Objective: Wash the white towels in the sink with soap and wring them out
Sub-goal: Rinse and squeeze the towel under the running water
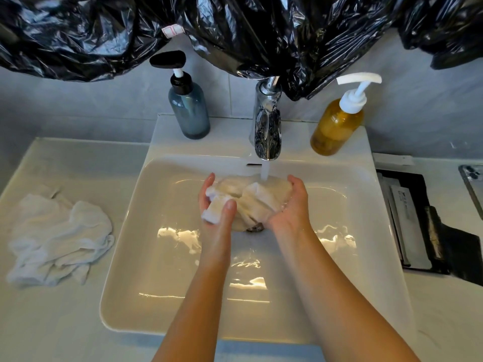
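Observed: left hand and right hand, fingers curled, cup the wet white towel under the faucet stream, back-centre of the sink. Judgement: turn folds through the stream and keep the bundle low. The second towel lies at the counter left edge.

black plastic overhead; phone at right

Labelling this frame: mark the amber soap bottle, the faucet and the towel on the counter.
Amber soap bottle [335, 129]: head view, glass body.
Faucet [268, 134]: head view, chrome spout.
Towel on the counter [60, 236]: head view, crumpled middle.
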A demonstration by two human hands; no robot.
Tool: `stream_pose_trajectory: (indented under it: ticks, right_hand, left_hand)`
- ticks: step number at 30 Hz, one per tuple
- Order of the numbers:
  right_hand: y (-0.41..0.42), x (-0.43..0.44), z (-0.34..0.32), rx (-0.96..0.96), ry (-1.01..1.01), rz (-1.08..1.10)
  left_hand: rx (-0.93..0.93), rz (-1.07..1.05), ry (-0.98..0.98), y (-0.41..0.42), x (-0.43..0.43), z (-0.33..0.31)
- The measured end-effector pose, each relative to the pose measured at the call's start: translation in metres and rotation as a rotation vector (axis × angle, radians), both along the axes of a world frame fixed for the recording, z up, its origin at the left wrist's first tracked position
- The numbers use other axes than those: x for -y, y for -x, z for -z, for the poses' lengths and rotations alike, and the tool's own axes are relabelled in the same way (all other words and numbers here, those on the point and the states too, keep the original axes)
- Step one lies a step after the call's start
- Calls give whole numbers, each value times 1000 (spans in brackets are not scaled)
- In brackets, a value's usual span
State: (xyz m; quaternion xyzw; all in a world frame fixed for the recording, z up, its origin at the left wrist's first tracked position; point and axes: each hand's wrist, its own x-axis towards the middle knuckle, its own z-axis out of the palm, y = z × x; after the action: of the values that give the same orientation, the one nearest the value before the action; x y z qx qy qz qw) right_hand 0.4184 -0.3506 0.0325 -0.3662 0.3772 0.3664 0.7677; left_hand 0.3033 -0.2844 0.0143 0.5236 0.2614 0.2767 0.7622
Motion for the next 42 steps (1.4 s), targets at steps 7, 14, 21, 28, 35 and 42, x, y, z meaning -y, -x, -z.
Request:
stream_pose_trajectory:
  ticks: [7,14,21,28,35,42]
  right_hand:
    - [5,0,0,174,137,-84]
    - [19,-11,-21,788,227,-136]
    - [6,-8,-18,1036,387,-385]
    - [-6,5,-15,956,479,-488]
    - [-3,39,4,509,15,-418]
    - [11,75,-17,331,-113,-514]
  left_hand:
    - [-126,-61,234,-27,-13,-8]
    - [-167,-70,749,-44,-20,-5]
    - [-333,-38,850,-46,-19,-10]
    - [-302,128,805,-31,-14,-2]
    - [-199,-3,112,-3,-17,-13]
    - [-31,-9,119,16,-7,-53]
